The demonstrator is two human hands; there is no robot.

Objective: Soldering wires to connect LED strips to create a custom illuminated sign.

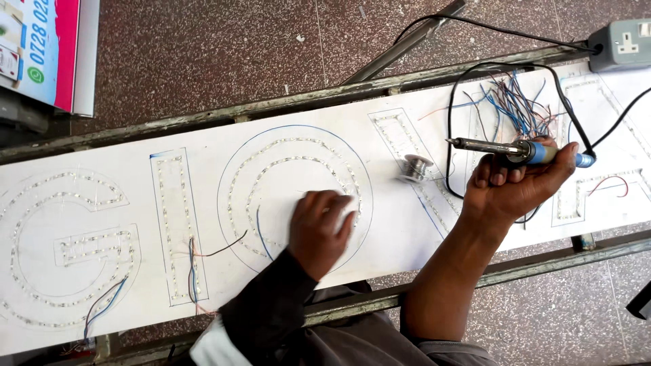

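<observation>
Broadly, we see a long white panel [407, 224] lying flat across a metal frame [542, 261] over a speckled floor [203, 54]. It looks to us thin and stiff but likely to flex, so we would lift it by the long edges, never by the letter shapes outlined on it, whose rows of tiny lights look fragile. At the top left leans a poster [41, 47], rectangular, pale blue with a pink stripe and a pale frame. At the top right sits a grey socket box [620, 44] with a black cord running down to the iron.

Our right hand [515, 186] is closed round the blue handle of a soldering iron [515, 149], held level above the panel, tip pointing left. We judge it light and rigid, with a hot metal shaft; the handle is the only safe place to grip. Our left hand [319, 227] rests fingers-down on the round letter, fingers curled; we cannot tell whether it pinches anything. A bundle of blue and red wires [519, 102], soft and thin, lies behind the iron. A small solder spool [415, 166] sits on the panel between the hands.
</observation>
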